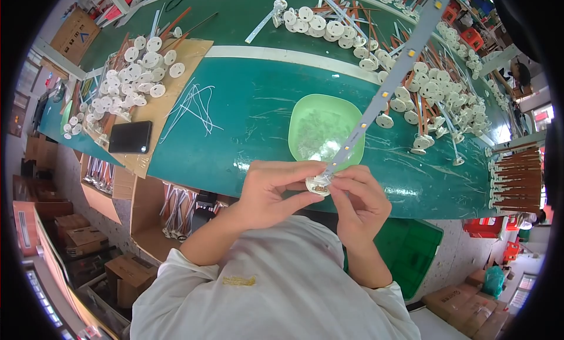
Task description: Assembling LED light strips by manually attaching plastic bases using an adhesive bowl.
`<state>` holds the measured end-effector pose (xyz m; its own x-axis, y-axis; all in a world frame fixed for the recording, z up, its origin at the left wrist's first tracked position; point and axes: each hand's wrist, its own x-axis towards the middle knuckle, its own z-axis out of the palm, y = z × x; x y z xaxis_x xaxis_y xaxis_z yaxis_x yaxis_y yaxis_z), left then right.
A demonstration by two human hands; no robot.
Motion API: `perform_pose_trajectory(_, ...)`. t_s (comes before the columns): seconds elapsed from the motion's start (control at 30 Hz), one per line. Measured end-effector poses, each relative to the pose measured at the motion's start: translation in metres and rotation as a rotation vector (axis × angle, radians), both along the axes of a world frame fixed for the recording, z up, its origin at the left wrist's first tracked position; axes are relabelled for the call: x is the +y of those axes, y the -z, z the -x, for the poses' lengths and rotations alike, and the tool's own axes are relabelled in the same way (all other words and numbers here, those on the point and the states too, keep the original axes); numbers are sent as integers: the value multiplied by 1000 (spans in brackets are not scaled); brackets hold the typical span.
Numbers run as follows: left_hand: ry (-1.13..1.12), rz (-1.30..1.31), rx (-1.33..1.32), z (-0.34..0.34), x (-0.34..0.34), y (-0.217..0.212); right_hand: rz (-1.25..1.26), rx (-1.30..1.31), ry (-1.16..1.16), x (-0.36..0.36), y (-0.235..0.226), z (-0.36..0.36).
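Close to my chest, my left hand (267, 190) pinches a round white end cap (317, 189) between thumb and fingers. A long, pale LED strip (374, 108) with small yellow chips slants up and to the right from this cap. My right hand (361, 202) is closed at the cap's right side, its fingertips gripping where strip and cap meet. Small metallic parts show inside the cap, but the fingertips partly hide them. Just beyond my hands sits a light green bowl (298, 120) with clear, shiny small pieces in it.
Several strips with white caps lie in piles at the left (138, 70), back (317, 24) and right (432, 87). A black phone (130, 137) rests on cardboard (194, 49) beside thin white wires (194, 108). An open carton (147, 214) stands below the table's left front edge.
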<state>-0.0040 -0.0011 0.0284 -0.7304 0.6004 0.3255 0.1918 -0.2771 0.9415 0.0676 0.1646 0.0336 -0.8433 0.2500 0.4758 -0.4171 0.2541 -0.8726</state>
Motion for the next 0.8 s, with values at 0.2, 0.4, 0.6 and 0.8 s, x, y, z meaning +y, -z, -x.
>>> perform_pose_trajectory(0.2, -82, -7, 28, -5, 1, 4, 430, -141, -117, -11, -10, -1)
perform_pose_trajectory(0.4, -84, -171, -173, -10, 0, 12, -491, 377, 130, -4, -1, 7)
perform_pose_trajectory(0.6, 56, -239, -341, -9, -5, 8, -591, 503, 155, -2, 2, 4)
perform_pose_trajectory(0.8, 77, -222, -327, -8, -2, 5, -608, 491, 235, 0, 3, 4)
